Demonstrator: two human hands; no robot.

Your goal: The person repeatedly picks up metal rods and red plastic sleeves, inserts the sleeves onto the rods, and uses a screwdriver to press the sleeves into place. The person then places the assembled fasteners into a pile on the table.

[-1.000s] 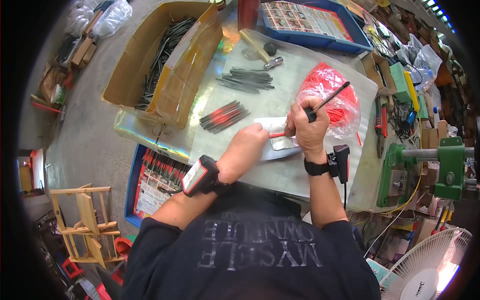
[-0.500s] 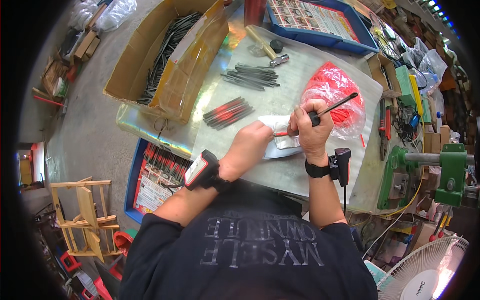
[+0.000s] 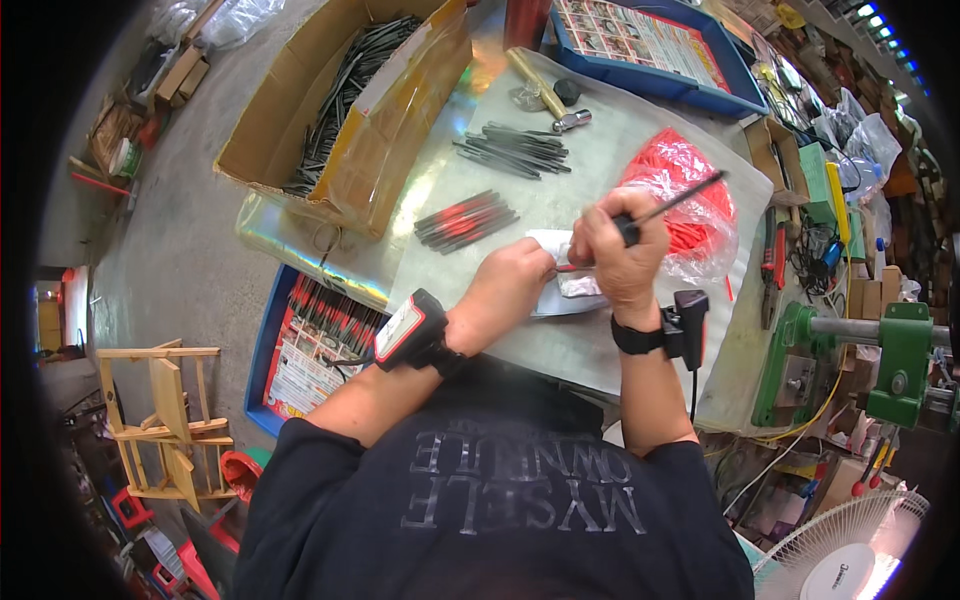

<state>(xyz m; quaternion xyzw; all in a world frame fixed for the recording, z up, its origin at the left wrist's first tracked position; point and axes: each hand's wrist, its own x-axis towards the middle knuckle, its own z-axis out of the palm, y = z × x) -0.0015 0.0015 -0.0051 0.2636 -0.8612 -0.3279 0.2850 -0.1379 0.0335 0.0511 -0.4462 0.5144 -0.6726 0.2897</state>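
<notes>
Workshop w/ concrete floor (image 3: 190, 240); table (image 3: 290, 235) mid-view, mostly under a pale sheet (image 3: 600, 160). L hand (image 3: 508, 285) narrow, fingertips pinched on L end of a thin rod w/ red section (image 3: 572, 268). R hand (image 3: 628, 245) closed round black handle of a screwdriver-like tool (image 3: 690, 192), dark shaft pointing up & R, over the red bag. Rod sits btwn the 2 hands, its R end at the R fingers; can't tell if they grip it too. Silvery pad (image 3: 580, 286) just below rod, on a whitish piece (image 3: 552, 240) lying on the sheet.

Up-L of hands: bunch of red-banded rods (image 3: 466, 221), side by side, & above it a looser bunch of plain black rods (image 3: 513, 150). Hammer (image 3: 540, 85) beyond, w/ a round black item (image 3: 568, 92) beside it. Clear bag of red pieces (image 3: 690, 160) behind R hand; single red strip (image 3: 729, 288) nr it.

Far L of table: open cardbd box (image 3: 400, 120) w/ lots of dark rods inside. Blue tray (image 3: 680, 98) at far edge, paper-lined; 2nd blue tray (image 3: 262, 350) lower L, holding more red-banded rods on printed paper. R side: red-handled pliers (image 3: 773, 260), green vise (image 3: 897, 350), white fan (image 3: 840, 570) at bottom R corner.
</notes>
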